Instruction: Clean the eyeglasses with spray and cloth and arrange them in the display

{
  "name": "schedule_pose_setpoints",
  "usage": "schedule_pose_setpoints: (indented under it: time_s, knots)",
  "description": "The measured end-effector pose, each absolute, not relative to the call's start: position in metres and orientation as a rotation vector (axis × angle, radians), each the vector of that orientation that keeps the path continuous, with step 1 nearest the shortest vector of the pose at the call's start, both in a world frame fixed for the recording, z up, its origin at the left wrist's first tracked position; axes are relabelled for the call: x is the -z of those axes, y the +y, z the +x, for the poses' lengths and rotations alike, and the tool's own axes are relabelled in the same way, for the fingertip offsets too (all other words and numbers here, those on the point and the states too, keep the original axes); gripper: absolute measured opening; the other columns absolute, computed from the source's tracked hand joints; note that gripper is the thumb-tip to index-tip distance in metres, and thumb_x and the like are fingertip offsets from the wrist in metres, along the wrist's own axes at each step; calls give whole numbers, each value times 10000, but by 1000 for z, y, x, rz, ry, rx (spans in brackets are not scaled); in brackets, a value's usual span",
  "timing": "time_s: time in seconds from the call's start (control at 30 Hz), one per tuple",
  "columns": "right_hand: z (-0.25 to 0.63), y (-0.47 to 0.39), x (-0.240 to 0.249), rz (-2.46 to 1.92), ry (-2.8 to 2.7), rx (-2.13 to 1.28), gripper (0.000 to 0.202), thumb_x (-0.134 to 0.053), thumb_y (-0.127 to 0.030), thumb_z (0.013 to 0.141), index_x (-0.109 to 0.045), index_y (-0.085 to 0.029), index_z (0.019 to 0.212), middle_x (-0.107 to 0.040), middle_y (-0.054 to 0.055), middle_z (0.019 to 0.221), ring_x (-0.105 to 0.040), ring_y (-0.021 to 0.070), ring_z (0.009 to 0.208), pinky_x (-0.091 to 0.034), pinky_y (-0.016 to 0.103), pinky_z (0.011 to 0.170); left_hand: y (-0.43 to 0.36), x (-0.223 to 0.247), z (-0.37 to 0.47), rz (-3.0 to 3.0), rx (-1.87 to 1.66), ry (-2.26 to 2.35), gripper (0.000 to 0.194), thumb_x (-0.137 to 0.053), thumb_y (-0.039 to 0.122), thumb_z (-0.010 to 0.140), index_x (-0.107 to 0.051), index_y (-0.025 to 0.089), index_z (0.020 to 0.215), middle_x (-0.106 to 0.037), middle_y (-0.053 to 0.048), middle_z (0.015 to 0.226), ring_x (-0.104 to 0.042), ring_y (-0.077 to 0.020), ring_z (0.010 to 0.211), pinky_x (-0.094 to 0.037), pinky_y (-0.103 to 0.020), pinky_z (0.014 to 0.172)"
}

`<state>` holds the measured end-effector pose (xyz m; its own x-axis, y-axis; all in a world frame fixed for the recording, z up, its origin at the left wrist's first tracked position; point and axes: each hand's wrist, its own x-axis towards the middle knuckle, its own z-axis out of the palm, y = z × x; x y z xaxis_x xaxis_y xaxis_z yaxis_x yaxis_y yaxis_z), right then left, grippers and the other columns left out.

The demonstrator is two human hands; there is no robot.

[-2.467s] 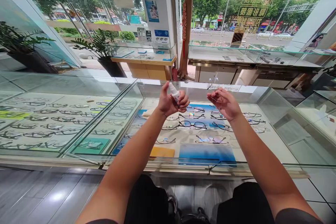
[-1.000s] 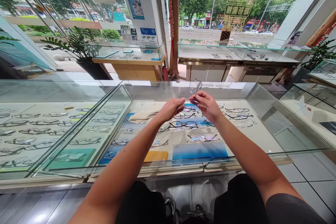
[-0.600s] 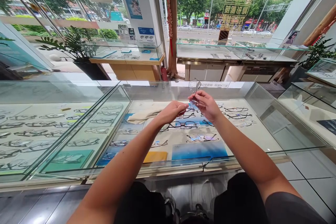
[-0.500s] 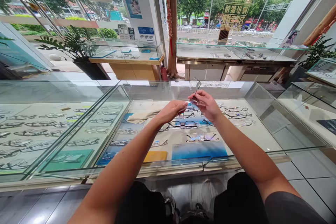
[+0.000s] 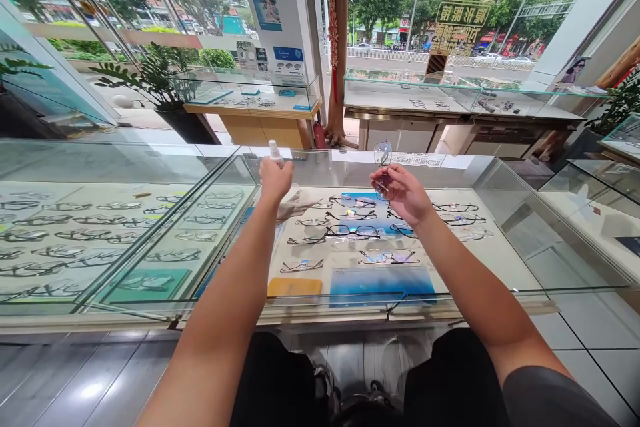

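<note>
My left hand [image 5: 275, 180] is closed round a small spray bottle [image 5: 273, 148]. Only the bottle's white top shows above my fingers, so I cannot tell whether it rests on the glass. To the right, my right hand [image 5: 406, 195] pinches a pair of thin-rimmed eyeglasses [image 5: 383, 152] by the frame. One lens stands above the fingers, and the other is partly hidden by them. Near my left wrist lies a beige cloth [image 5: 301, 205]. Below both hands, inside the glass display case [image 5: 525, 257], several eyeglasses [image 5: 353, 231] lie in rows.
A blue card [image 5: 383, 283] and an orange-yellow card [image 5: 295, 287] lie near the case's front edge. Another glass case with several glasses adjoins on the left. Beyond stand more showcases [image 5: 415, 103], a wooden trunk [image 5: 339, 47] and a potted plant [image 5: 180, 121].
My left hand has moved left and away from the eyeglasses and now grips the spray bottle. My right hand still holds the eyeglasses, slightly farther right. The view has shifted a little.
</note>
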<state>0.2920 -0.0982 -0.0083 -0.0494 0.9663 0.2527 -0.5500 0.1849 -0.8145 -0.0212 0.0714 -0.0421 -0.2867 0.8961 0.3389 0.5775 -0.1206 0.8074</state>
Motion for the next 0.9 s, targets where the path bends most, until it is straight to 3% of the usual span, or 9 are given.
schedule_pose_setpoints:
  time_s: [0.07,0.13,0.3,0.67,0.9]
  knots:
    - [294,-98,7,-563,-928,-1352,192,-907,-376,874,-761,-259,916,-822,12,999,-766,167,1039,-645,319,1000,77,47,-30,1559,-1312,1950,343,-658,200,854,-517,197,1167,-587,-216,1322,-518,-443,1404,-415,-634,1205]
    - [295,-98,6,-561,-879,-1374,185,-901,-353,877,-755,-250,925,-817,21,1001,-766,166,1034,-650,317,1014,79,51,-37,1521,-1274,1994,405,-662,149,835,-520,180,1213,-576,-236,1365,-511,-446,1434,-409,-618,1226]
    - [298,-98,4,-542,-815,-1393,185,-894,-320,889,-729,-257,943,-810,23,1016,-771,174,1049,-659,347,1060,78,54,-48,1542,-1175,2015,422,-691,167,868,-553,159,1266,-632,-226,1326,-630,-392,1304,-499,-519,1138]
    - [301,-100,0,-545,-831,-1370,194,-894,-337,880,-729,-262,949,-811,14,1016,-781,173,1034,-672,323,1014,72,57,-46,1563,-1063,2043,411,-739,151,839,-575,169,1215,-693,-206,1256,-649,-416,1260,-512,-510,1067]
    - [301,-101,-3,-569,-820,-1358,177,-885,-323,882,-726,-262,932,-797,15,1012,-770,181,1054,-649,350,1043,53,27,-41,1484,-1281,2189,613,-855,243,776,-499,141,1264,-519,-288,1469,-473,-474,1452,-418,-601,1161]
